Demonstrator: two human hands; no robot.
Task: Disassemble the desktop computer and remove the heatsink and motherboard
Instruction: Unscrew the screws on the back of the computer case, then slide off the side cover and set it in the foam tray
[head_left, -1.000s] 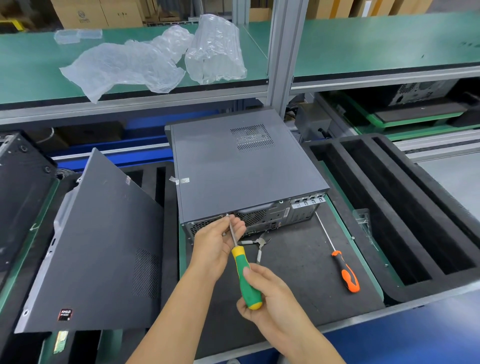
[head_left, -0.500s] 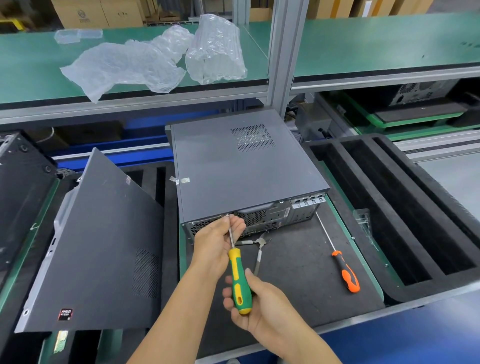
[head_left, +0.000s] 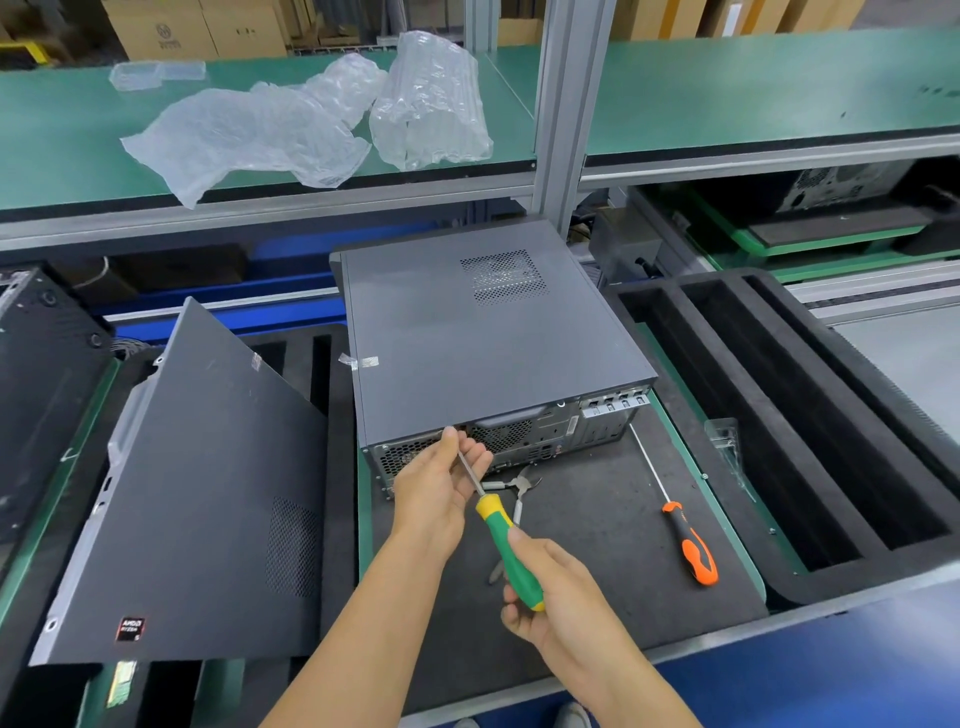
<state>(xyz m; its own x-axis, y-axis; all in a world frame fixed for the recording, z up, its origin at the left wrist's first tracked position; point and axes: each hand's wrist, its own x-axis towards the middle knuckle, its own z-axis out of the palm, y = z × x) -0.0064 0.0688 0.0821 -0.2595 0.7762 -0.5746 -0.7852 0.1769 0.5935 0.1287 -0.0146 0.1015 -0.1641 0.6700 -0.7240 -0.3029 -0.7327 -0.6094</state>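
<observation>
A dark grey desktop computer case (head_left: 478, 338) lies flat on a black mat, its rear panel facing me and its cover closed. My right hand (head_left: 556, 597) grips the green and yellow handle of a screwdriver (head_left: 506, 545). The tool's shaft slants up to the left, with its tip at the upper left of the case's rear panel. There my left hand (head_left: 441, 483) pinches the shaft near the tip, fingers against the rear grille. Heatsink and motherboard are hidden inside the case.
An orange-handled screwdriver (head_left: 693, 551) lies on the mat (head_left: 597, 519) to the right. Pliers (head_left: 511, 493) lie under my hands. A loose grey side panel (head_left: 202, 493) leans at the left. A black foam tray (head_left: 779, 415) with long slots sits at right. Plastic wrap (head_left: 291, 124) lies on the upper shelf.
My right hand has shifted its hold along the green handle and moved slightly back toward me. My left hand stays on the shaft at the rear panel.
</observation>
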